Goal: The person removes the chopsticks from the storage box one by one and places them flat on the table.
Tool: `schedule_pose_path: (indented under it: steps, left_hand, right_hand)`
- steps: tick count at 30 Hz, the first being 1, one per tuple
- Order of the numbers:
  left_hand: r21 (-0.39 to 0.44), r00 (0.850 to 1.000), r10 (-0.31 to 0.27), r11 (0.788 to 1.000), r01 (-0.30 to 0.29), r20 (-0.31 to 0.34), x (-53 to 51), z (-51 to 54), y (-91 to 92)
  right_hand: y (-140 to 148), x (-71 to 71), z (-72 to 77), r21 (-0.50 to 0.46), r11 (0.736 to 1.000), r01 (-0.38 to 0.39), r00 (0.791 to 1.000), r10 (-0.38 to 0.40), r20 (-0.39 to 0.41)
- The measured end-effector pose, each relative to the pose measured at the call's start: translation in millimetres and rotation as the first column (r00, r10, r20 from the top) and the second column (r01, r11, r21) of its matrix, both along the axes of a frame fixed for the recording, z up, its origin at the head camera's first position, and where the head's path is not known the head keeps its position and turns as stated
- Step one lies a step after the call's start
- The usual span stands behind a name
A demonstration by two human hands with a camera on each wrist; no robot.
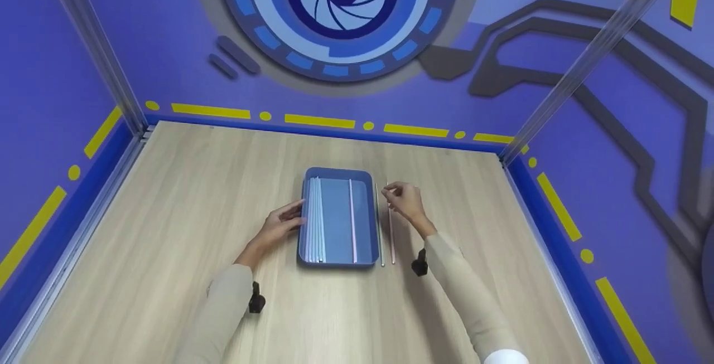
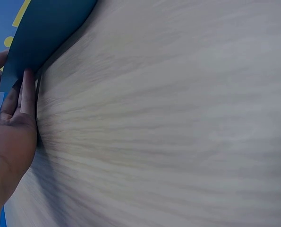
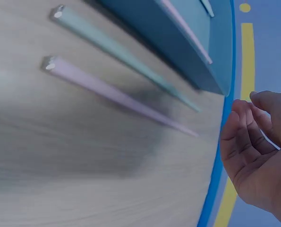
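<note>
A blue rectangular tray (image 1: pixel 339 173) stands on the wooden table. Several pale chopsticks (image 1: pixel 315 219) lie along its left side, and a pink chopstick (image 1: pixel 353 222) lies toward its right. Fingers of my left hand (image 1: pixel 277 226) touch the tray's left wall from outside; the wrist view shows them straight against it (image 2: pixel 10 146). Right of the tray, a green chopstick (image 3: pixel 116 52) and another pink chopstick (image 3: pixel 112 97) lie on the table, roughly parallel. Above their far ends hovers my right hand (image 1: pixel 405 199), fingers loosely bent, thumb near the fingertips, nothing visible between them.
The light wooden table (image 1: pixel 212 163) extends around the tray. Blue panels with yellow marks (image 1: pixel 319 121) enclose it at the back and both sides. Metal posts (image 1: pixel 97 40) rise at the back corners.
</note>
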State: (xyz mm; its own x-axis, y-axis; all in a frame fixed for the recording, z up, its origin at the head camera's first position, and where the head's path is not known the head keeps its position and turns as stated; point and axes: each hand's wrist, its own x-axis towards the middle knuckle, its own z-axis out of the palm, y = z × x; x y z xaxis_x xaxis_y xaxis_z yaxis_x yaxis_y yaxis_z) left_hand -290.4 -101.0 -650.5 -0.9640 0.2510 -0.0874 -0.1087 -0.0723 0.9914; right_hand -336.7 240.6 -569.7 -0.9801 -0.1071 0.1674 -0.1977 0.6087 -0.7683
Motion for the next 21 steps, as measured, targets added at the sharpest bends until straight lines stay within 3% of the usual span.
schedule_pose_path:
  steps: [11, 15, 21]
  left_hand:
    - [0.042, 1.000, -0.008, 0.999, 0.007, 0.024, 0.3, -0.5, 0.2]
    - [0.060, 0.999, -0.012, 0.998, 0.010, 0.035, 0.3, -1.0, -0.3]
    - [0.033, 1.000, -0.010, 0.999, 0.010, 0.010, -0.2, -1.2, 0.0]
  right_hand:
    - [-38.2, -3.4, 10.3, 0.098, 0.986, -0.134, 0.990, 0.130, 0.051]
    - [-53.5, -4.3, 5.4, 0.116, 0.980, -0.161, 0.985, 0.152, 0.082]
    - [-67.6, -6.4, -10.4, 0.204, 0.971, -0.128, 0.990, 0.114, 0.080]
